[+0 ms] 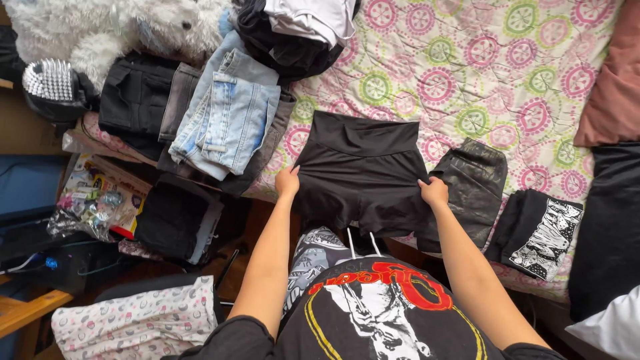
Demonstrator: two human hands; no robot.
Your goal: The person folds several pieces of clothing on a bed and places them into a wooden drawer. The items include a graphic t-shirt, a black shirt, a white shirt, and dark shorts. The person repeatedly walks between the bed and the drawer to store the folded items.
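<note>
A pair of black shorts (361, 168) lies flat on the patterned bedspread (467, 80), waistband pointing away from me. My left hand (288, 181) pinches the shorts' left edge. At the opposite side, my right hand (434, 192) grips the right edge. Both arms reach forward from below, over my black printed shirt.
Folded light blue denim (227, 120) rests on dark folded clothes (143, 100) at the left. A shiny black garment (473, 187) and a folded black printed shirt (539, 230) lie to the right. A white plush toy (113, 30) and a heap of clothes (293, 33) sit at the back.
</note>
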